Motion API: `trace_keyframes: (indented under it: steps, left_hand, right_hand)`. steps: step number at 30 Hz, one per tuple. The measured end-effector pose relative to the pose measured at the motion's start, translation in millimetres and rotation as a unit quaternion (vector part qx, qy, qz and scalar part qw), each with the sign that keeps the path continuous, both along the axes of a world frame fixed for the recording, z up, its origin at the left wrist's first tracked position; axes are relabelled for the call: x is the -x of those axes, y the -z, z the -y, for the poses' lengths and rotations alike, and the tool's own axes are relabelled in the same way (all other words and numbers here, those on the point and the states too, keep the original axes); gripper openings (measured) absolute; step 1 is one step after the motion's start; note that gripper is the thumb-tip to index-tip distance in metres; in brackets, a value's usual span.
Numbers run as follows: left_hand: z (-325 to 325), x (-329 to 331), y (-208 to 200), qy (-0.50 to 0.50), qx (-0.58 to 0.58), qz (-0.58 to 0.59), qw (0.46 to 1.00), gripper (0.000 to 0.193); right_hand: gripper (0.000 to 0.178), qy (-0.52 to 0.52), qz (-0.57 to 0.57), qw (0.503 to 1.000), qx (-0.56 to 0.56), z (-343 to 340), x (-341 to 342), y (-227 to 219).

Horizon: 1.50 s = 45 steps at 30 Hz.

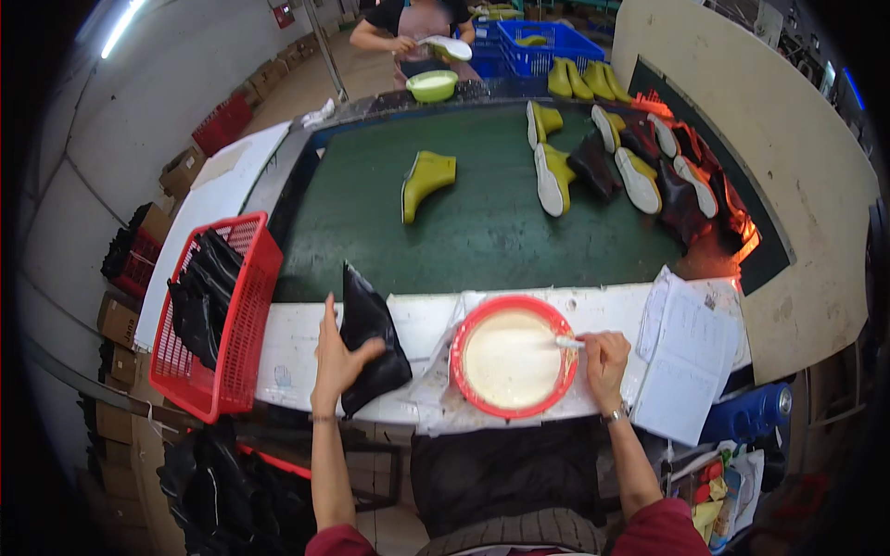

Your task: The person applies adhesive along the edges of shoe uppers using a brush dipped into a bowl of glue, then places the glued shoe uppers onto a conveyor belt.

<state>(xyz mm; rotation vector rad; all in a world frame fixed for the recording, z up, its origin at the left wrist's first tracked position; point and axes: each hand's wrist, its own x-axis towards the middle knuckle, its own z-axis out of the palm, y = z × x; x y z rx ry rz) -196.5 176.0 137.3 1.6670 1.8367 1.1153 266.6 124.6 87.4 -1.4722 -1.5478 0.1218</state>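
Note:
A black boot upper (369,338) lies at the front edge of the white tabletop. My left hand (341,363) is beside it with fingers stretched out, the thumb across its left side. In my right hand (607,363) is a white-handled brush (569,342), whose tip reaches into a red bowl (461,380). Cream-coloured liquid (508,360) fills much of that bowl; the brush's head is hard to make out in it.
A red basket (243,320) of black uppers stands at left. Beyond the tabletop, a green belt (371,250) carries a lone yellow-green boot (426,183) and several others at right. Papers (688,357) lie right of the bowl. Across the belt, a person (417,37) holds a shoe.

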Motion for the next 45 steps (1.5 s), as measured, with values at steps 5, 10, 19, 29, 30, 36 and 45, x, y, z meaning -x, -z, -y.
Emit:
trace_keyframes:
  steps: [5, 10, 19, 29, 30, 36, 45]
  left_hand:
    - [55, 18, -9, 0.072, 0.182, -0.197, 0.961, 0.154]
    - [74, 7, 0, 0.072, 0.197, -0.306, 0.929, 0.154]
    - [55, 10, 0, 0.029, 0.043, -0.124, 0.991, 0.114]
    - [105, -47, -43, 0.123, 0.012, 0.123, 0.985, 0.119]
    - [110, -48, -47, 0.145, 0.009, 0.083, 0.986, 0.125]
    - [131, -38, -30, 0.133, -0.036, 0.069, 0.988, 0.138]
    - [115, -89, -6, 0.034, -0.180, 0.106, 0.977, 0.102]
  right_hand:
    - [0.025, -0.001, -0.004, 1.000, 0.007, -8, 1, -4]
    - [0.023, 0.010, -0.015, 0.999, 0.027, -4, 2, -6]
    - [0.023, 0.029, -0.100, 0.993, -0.049, -4, 20, -35]
    - [0.067, -0.387, 0.069, 0.911, -0.124, -10, 185, -137]
    - [0.074, -0.420, 0.099, 0.893, -0.124, -13, 192, -136]
    - [0.060, -0.539, 0.112, 0.835, 0.005, 13, 211, -143]
    - [0.042, -0.489, 0.051, 0.866, -0.095, 27, 162, -142]
